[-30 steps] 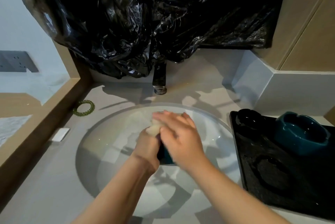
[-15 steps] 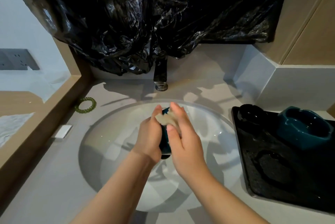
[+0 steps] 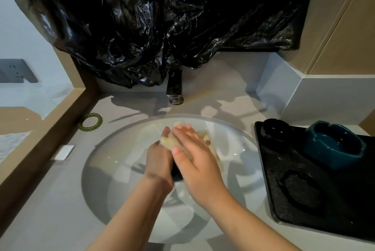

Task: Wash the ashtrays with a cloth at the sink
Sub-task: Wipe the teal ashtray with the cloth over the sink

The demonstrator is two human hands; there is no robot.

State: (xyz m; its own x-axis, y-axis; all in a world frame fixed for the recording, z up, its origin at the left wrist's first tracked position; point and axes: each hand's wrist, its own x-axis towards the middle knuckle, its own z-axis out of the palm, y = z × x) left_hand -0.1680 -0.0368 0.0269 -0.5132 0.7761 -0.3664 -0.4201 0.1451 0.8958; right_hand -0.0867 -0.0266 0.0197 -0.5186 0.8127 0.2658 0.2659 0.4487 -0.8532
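From here I see both hands together over the sink [image 3: 239,129], which I take to be so that drips fall into the basin. The left hand [image 3: 158,161] grips a dark ashtray [image 3: 177,174], mostly hidden between the palms. The right hand [image 3: 195,162] lies flat with straight fingers, pressing the pale cloth [image 3: 171,142] against it, scrubbing I judge. A teal ashtray [image 3: 334,147] waits on the black tray [image 3: 304,216] on the worktop, right of the sink.
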